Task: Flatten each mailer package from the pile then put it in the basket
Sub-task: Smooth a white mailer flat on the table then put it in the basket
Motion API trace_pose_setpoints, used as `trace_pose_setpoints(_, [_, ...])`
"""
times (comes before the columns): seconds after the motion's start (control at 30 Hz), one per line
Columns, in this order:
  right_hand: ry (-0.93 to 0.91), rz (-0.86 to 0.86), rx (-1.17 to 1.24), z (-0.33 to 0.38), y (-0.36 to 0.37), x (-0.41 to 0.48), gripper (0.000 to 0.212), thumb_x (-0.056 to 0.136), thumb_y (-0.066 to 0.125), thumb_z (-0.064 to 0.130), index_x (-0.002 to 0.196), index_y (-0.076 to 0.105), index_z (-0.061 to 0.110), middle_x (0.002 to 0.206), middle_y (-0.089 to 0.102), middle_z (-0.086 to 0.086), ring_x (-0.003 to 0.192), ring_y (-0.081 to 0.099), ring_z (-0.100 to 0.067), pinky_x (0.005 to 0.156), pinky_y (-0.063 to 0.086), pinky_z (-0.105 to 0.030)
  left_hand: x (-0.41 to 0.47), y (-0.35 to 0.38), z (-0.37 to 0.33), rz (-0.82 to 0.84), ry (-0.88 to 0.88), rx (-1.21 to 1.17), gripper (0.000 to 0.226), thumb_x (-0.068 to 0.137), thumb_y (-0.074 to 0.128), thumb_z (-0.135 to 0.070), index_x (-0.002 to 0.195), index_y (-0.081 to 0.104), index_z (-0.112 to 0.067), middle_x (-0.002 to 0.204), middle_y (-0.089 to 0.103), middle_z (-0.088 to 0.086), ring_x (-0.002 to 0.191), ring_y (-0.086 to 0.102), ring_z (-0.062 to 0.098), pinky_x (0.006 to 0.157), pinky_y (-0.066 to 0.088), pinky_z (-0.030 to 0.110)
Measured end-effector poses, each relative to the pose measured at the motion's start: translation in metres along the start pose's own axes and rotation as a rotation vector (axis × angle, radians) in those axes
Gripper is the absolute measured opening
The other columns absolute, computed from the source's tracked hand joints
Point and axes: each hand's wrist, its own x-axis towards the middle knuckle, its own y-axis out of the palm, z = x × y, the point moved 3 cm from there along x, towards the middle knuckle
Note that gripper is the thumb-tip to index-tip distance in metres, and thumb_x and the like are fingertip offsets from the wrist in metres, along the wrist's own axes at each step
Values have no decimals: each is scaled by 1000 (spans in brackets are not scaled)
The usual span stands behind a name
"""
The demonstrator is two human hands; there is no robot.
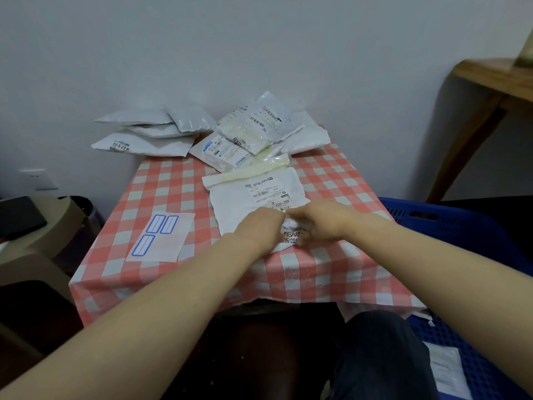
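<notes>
A white mailer package [256,194] with printed labels lies in the middle of the red-and-white checked table [161,186]. My left hand [259,229] and my right hand [320,223] rest side by side on its near end, fingers curled into the plastic. A pile of white mailers [248,131] sits at the table's far edge against the wall, with several more [144,131] at the far left corner. The blue basket [450,223] stands to the right of the table; a flat white mailer [445,368] lies in its near part.
A white sheet with three blue label frames [161,236] lies on the table's left side. A beige plastic stool [31,241] stands to the left, a wooden table [490,90] at the right. My dark-trousered knee [380,356] is below the table edge.
</notes>
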Motion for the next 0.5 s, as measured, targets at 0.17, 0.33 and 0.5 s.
trace_pose_setpoints(0.17, [5,67,3,1,15,4,60,85,63,41,135,38,20,128,52,-3,112,53,-25,91,46,-39,-3,16,1,176,36,-32,62,98,44,-28,149,16,-7,152,22,15,140,24,27,112,25,37])
trace_pose_setpoints(0.33, [24,12,66,-2,9,-2,62,81,70,29,134,41,17,128,53,-5,114,52,-25,93,44,-37,-9,8,8,-1,-7,-107,49,88,60,-32,134,49,-17,130,39,10,120,45,26,96,38,29])
trace_pose_setpoints(0.5, [13,-43,-36,1,1,2,15,78,71,29,83,57,26,88,55,4,87,55,-22,63,40,-29,-10,-1,14,-44,-21,-169,73,79,73,-27,143,39,-24,128,58,1,120,50,22,96,40,30])
